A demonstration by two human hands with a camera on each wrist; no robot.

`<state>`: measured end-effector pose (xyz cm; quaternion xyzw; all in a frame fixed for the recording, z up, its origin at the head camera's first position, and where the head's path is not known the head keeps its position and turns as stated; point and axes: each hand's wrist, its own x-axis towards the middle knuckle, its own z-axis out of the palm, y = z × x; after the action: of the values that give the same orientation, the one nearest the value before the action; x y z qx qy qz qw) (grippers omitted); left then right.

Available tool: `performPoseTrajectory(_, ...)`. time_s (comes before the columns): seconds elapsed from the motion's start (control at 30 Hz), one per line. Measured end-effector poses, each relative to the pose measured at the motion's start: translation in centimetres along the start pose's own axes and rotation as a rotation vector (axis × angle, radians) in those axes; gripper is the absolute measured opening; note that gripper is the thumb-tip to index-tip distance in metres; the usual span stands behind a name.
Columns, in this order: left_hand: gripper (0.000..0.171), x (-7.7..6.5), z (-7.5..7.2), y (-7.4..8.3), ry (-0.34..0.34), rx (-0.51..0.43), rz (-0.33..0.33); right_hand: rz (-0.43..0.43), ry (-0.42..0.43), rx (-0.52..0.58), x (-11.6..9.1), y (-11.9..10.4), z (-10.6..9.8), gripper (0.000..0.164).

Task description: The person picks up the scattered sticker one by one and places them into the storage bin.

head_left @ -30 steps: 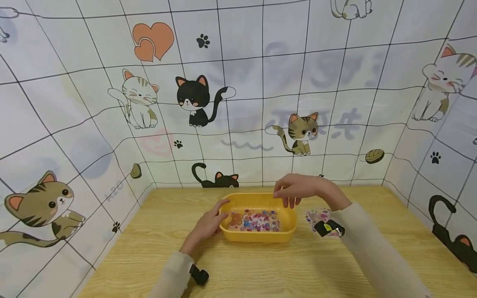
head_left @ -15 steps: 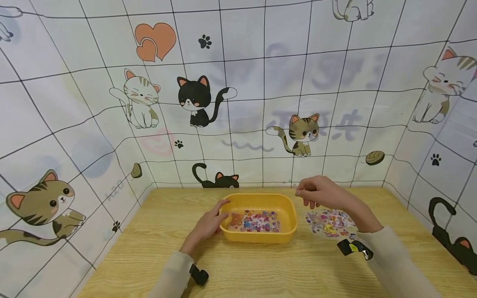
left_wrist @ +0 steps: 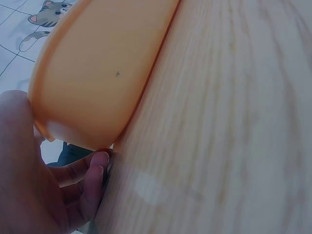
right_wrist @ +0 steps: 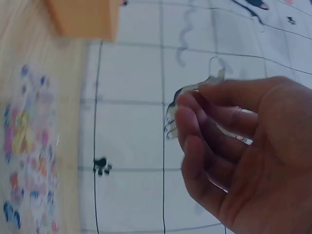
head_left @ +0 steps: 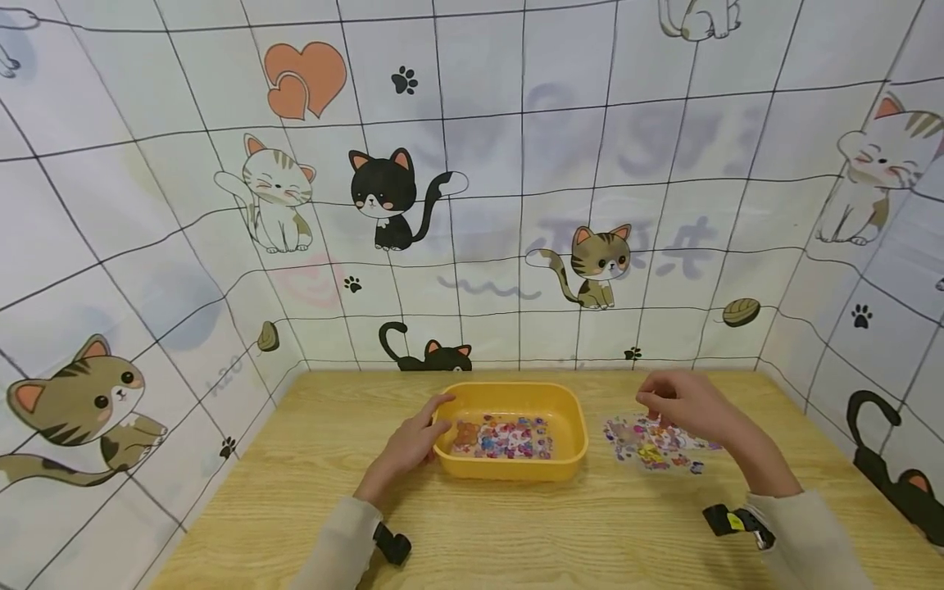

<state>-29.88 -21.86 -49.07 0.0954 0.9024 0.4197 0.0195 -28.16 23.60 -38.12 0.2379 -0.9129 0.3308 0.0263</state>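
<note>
My left hand grips the left end of a yellow plastic basin, with fingertips at its rim. In the left wrist view, the fingers bend below the orange-looking basin wall. Inside the basin lie colourful cartoon stickers, with a brown bear at their left. My right hand hovers over the back of a clear sheet of colourful stickers on the table. In the right wrist view, the right hand has curled fingers and its thumb tip meets the index finger; nothing shows between them.
The light wood-grain table runs back to a white grid-patterned wall covering printed with cats and paw prints. Similar covering stands at both sides. A dark strap with a small device is on the right wrist.
My right hand has moved right, from above the basin's back right rim to above the sticker sheet, uncovering more of that sheet. The left hand and basin have stayed in place.
</note>
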Motion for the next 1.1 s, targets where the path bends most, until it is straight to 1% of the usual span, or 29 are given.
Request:
performPoseTrajectory(0.07, 0.047, 0.0, 0.0, 0.0, 0.0, 0.004, -0.005, 0.056, 0.051, -0.067, -0.4, 0.6, 0.1, 0.02)
performPoseTrajectory(0.13, 0.047, 0.0, 0.0, 0.1, 0.004, 0.009, -0.01, 0.091, 0.086, -0.105, -0.6, 1.1, 0.1, 0.02)
performPoseTrajectory(0.3, 0.047, 0.1, -0.2, 0.3, 0.019, 0.019, -0.019, 0.106, 0.115, -0.115, -0.6, 2.6, 0.0, 0.021)
performPoseTrajectory(0.37, 0.048, 0.1, -0.2, 0.3, 0.016, 0.016, -0.018, 0.132, 0.096, -0.13, -0.6, 3.3, -0.2, 0.025)
performPoseTrajectory(0.53, 0.048, -0.1, -0.2, 0.3, 0.017, 0.013, -0.01, 0.241, -0.013, -0.199, -1.2, 5.6, -0.4, 0.041)
performPoseTrajectory(0.6, 0.048, -0.1, -0.1, 0.3, 0.016, 0.012, -0.004, 0.271, -0.046, -0.229, -1.5, 6.8, -0.3, 0.046)
performPoseTrajectory(0.7, 0.048, -0.3, 0.0, 0.2, 0.011, 0.005, -0.004, 0.287, -0.068, -0.269, -1.9, 8.3, -0.2, 0.052)
performPoseTrajectory(0.83, 0.047, -0.3, 0.0, 0.2, 0.015, 0.001, -0.02, 0.301, -0.108, -0.271, -2.1, 9.9, 0.1, 0.063)
performPoseTrajectory(0.97, 0.047, -0.2, 0.0, 0.2, 0.013, 0.012, -0.012, 0.331, -0.149, -0.272, -2.1, 10.8, 0.2, 0.075)
performPoseTrajectory(1.03, 0.047, -0.1, 0.0, 0.2, 0.015, 0.014, -0.009, 0.34, -0.162, -0.295, -2.0, 11.0, 0.4, 0.077)
performPoseTrajectory(1.1, 0.047, -0.2, 0.0, 0.2, 0.016, 0.011, -0.021, 0.348, -0.178, -0.321, -1.9, 10.9, 0.7, 0.077)
